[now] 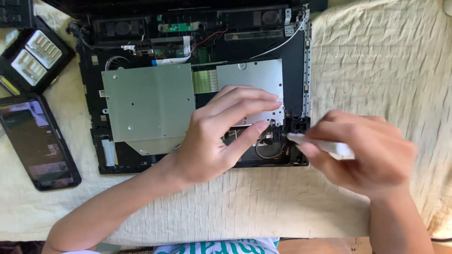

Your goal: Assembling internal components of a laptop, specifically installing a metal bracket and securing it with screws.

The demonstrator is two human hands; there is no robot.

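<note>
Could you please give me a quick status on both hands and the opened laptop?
Left hand flat on laptop drive plate. Right hand grips white tool, tip at the corner. Phone lies off left.

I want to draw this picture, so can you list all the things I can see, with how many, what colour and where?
Opened laptop: one, black, top middle on the cloth.
Metal plates: two, silver-grey, inside the laptop.
Green circuit board: one, near the laptop's top edge.
Phone: one, black, at left on the cloth.
Bit case: one, black with pale inserts, top left.
Cloth: one, cream, wrinkled, under everything.
White tool: one, in the right hand, tip at the laptop's lower right corner.
Left hand: resting on the laptop.
Right hand: gripping the white tool.
</note>
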